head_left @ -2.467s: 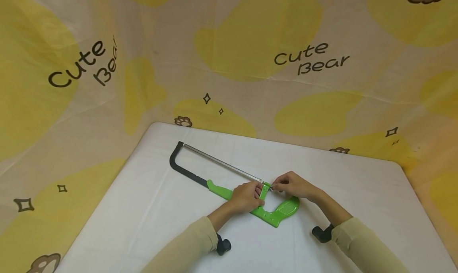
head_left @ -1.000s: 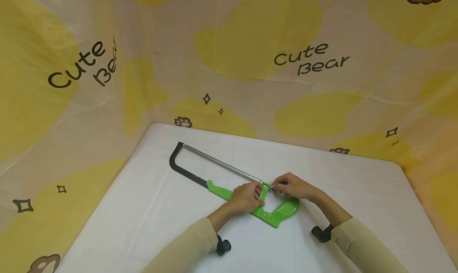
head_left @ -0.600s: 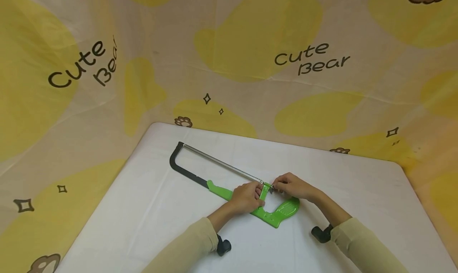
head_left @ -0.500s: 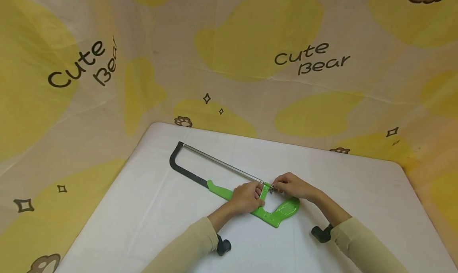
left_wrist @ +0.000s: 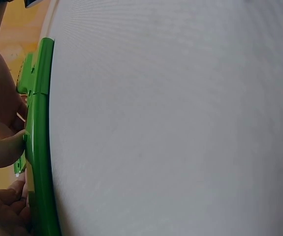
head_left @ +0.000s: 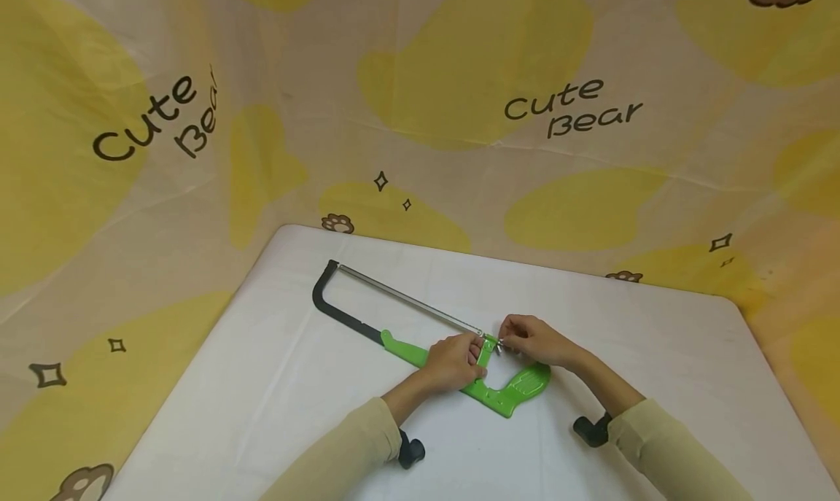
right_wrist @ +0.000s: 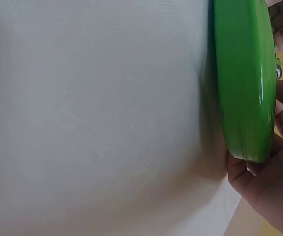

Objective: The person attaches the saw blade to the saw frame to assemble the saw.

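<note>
A hacksaw (head_left: 367,322) with a black frame, a thin metal blade (head_left: 407,305) and a green handle (head_left: 518,390) lies flat on the white table (head_left: 262,384). My left hand (head_left: 453,362) grips the green handle bar, which also shows in the left wrist view (left_wrist: 38,147). My right hand (head_left: 531,338) pinches the small metal nut (head_left: 498,346) at the blade's handle end. The green handle (right_wrist: 244,78) fills the right edge of the right wrist view, with fingers (right_wrist: 259,191) beside it.
A yellow and beige "Cute Bear" cloth (head_left: 564,107) hangs behind and around the table. The table's far edge (head_left: 525,264) runs just beyond the saw. Black wrist camera mounts (head_left: 412,451) sit under both sleeves.
Almost nothing has moved. My right fingers shift slightly at the nut; the saw and my left hand stay in place.
</note>
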Tool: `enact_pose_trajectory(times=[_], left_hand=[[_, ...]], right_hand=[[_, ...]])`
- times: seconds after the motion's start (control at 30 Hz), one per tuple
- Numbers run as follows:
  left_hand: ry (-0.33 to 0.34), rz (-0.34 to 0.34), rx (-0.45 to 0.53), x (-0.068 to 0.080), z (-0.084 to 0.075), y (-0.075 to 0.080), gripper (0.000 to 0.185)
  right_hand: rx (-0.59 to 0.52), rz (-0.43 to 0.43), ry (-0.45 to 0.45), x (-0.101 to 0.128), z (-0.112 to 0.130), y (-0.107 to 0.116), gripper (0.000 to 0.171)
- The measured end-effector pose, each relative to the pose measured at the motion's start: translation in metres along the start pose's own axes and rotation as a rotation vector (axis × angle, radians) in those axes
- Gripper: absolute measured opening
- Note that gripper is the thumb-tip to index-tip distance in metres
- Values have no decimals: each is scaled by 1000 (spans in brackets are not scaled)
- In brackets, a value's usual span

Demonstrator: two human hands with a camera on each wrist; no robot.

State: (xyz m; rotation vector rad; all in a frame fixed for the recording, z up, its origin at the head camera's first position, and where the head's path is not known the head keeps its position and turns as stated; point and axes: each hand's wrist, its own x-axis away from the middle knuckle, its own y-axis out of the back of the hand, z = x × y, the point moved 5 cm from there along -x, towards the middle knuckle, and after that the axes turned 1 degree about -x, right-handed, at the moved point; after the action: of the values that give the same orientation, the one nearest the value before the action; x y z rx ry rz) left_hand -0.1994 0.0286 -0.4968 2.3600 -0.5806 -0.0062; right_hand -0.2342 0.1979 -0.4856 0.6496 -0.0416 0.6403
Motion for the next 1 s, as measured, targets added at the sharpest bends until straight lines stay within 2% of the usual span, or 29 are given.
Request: enact_pose_trajectory(times=[0.13,0.33,0.47,0.87,1.0], left_hand=[[1,-1,-2,-1,0,-1,32],[-7,0,7,-1,0,-1,31],[-3,3,8,-1,1,-1,31],[-5,-2,-9,-1,0,-1,32],[-5,4,7,1,0,0,31]], right_hand=[[9,9,16,1,-1,0,6],[77,59,45,3,4,0,12],[86,87,46,4,5,-2,16],[107,77,21,4,7,-4,14],[100,63,-5,3,7,-4,18]])
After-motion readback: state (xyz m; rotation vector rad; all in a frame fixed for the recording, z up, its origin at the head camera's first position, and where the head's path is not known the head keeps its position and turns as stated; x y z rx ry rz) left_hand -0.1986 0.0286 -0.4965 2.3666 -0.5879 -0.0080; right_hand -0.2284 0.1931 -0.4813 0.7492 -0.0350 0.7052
